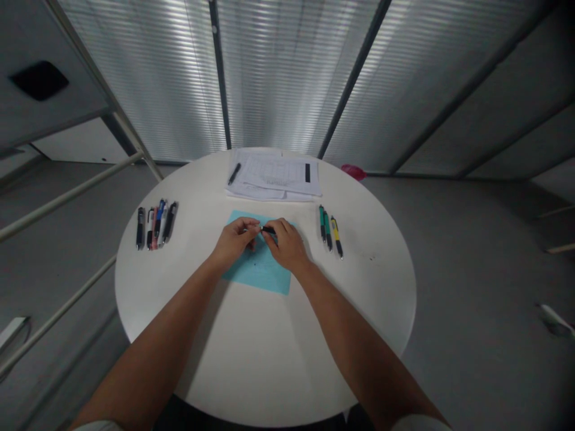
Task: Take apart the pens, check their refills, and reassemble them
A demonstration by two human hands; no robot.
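My left hand (234, 240) and my right hand (285, 244) meet over a light blue sheet (260, 270), their fingertips pinching a small black pen (268, 230) from both ends. Much of the pen is hidden by my fingers. To the left of my left hand lies a row of several pens (155, 224) in mixed colours. Several green and yellow pens (329, 230) lie side by side to the right of my right hand. Beyond my hands, a black pen (234, 173) rests on a stack of printed papers (274, 175).
Everything lies on a round white table (368, 281). Grey floor surrounds it. Metal rails (67, 194) run along the left, and a ribbed translucent wall (278, 72) stands behind. A pink object (353, 172) sits just beyond the far rim, and a white object (554, 319) lies on the floor at right.
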